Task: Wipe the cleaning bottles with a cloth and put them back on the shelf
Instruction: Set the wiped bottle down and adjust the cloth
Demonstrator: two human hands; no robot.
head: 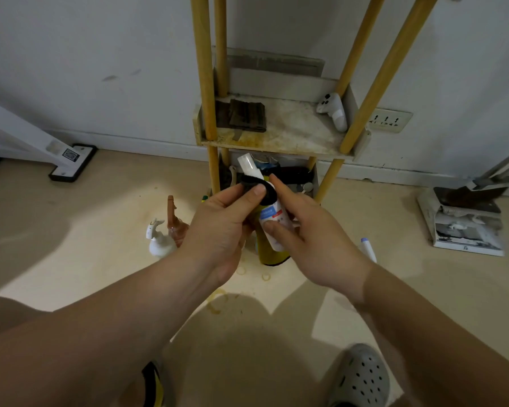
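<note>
Grey perforated clog (360, 377) nearest, on beige glossy floor (100, 230) with brown ring stains (218, 301). Left hand (218, 227) pinches black cloth (268, 194) around the neck of a white spray bottle (272, 215); right hand (315, 239) grips its labelled body, held mid-air in front of the shelf. On the floor behind: white pump bottle (159, 242), brown sprayer (174, 221), yellow-green bottle (269, 255) partly hidden by the hands. Far: shelf (291, 127) with round wooden posts and a stained board, carrying a dark folded rag (247, 114) and a white controller (334, 111). Scuffed white wall (100, 54), socket (390, 120) right.
</note>
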